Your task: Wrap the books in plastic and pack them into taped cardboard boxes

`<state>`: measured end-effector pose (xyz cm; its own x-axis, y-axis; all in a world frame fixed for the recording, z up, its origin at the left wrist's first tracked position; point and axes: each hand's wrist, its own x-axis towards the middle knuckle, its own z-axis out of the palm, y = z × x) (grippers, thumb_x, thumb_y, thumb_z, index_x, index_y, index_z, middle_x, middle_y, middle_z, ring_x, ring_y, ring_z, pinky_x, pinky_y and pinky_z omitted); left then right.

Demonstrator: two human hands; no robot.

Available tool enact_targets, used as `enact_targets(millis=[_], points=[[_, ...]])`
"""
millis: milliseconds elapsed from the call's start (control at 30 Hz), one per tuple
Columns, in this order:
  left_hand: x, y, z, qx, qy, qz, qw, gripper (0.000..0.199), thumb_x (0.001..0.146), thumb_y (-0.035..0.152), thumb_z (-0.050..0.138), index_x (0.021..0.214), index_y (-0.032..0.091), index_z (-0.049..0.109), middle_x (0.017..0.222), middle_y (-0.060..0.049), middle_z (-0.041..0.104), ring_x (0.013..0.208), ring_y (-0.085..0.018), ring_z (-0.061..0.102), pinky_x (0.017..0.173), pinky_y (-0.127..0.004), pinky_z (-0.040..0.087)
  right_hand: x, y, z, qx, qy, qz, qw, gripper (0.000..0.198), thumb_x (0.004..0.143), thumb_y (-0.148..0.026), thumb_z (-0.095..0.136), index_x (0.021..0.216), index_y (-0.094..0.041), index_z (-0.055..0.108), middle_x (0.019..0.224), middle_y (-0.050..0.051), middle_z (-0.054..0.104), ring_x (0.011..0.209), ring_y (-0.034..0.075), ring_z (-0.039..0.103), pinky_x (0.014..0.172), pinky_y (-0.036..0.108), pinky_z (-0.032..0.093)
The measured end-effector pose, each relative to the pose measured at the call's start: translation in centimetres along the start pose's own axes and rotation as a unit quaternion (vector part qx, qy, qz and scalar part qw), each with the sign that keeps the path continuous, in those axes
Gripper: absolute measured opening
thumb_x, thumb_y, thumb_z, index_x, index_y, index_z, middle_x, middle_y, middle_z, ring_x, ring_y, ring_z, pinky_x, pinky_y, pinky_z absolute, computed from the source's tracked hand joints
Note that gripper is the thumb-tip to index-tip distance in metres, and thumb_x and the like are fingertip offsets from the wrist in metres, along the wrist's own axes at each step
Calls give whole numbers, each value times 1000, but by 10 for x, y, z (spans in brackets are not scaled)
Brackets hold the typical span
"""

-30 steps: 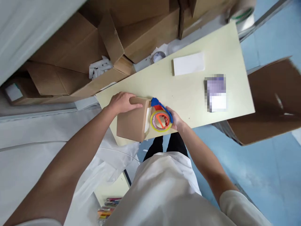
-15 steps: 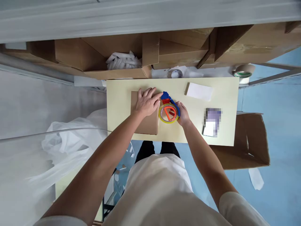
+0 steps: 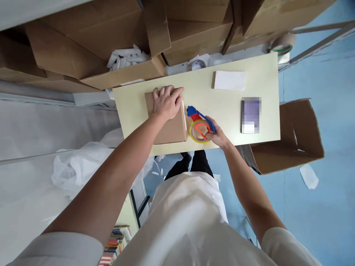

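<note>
Pixelation blurs a purple-and-white rectangular item (image 3: 251, 114) to the right of the right hand (image 3: 217, 133), leaving its surface unreadable. A white strip (image 3: 183, 115) on the side of a closed brown cardboard box (image 3: 170, 131) shows only edge-on beside the left hand (image 3: 168, 103), which, with its forearm, covers part of the box's top. The frame cuts off a pile of multicoloured items (image 3: 115, 240) below the left forearm.

Beyond both hands, open brown cardboard cartons (image 3: 124, 68) line the far side of a pale yellow table (image 3: 230, 111), with a pale roll of tape (image 3: 198, 65) near them. A flat white rectangular block (image 3: 229, 80) lies past the right hand; farther right, an open brown carton (image 3: 299, 136) sits beyond the table's end.

The left hand rests palm down on the box, fingers moderately spread toward its far edge. The right hand is closed around the handle of a blue-and-red tape dispenser with a yellow-rimmed roll (image 3: 195, 117), just beside the box, between the hands; whether it touches the tabletop cannot be told. Both forearms reach forward, bare below pale sleeves (image 3: 66, 247).
</note>
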<state>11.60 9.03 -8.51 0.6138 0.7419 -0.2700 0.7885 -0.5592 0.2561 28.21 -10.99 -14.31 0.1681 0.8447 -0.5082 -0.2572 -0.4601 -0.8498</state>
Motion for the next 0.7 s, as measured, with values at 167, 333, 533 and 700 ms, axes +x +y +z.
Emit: enact_targets(millis=[167,333,533,700], points=[[-1,-4,6,-21,11,8,1000,53,92,44,30,143,33,35,142,-7,44,134,-35,28,109,-56,6,-95,56,18,17,-9,51,999,75,68,-21,66,137,-36,40,122,1,63,116,30,58,101,48,48],[0,-3,7,-31,20,16,999,54,92,46,31,143,32,35,141,-7,45,135,-36,27,108,-57,7,-125,83,76,16,62,95,993,77,67,-31,70,135,-46,38,128,-4,59,125,27,52,102,42,49],[2,-22,8,-48,35,-49,997,64,88,53,36,148,34,25,144,-9,43,137,-40,24,105,-62,13,-97,72,90,14,87,84,993,80,69,-28,64,139,-44,28,134,-4,53,127,25,50,103,40,47],[-23,-50,3,-35,94,-182,978,76,84,60,40,151,34,16,152,-12,31,142,-42,14,102,-67,18,6,10,43,9,141,-16,990,71,68,-22,57,135,-32,38,127,2,56,119,24,53,101,43,47]])
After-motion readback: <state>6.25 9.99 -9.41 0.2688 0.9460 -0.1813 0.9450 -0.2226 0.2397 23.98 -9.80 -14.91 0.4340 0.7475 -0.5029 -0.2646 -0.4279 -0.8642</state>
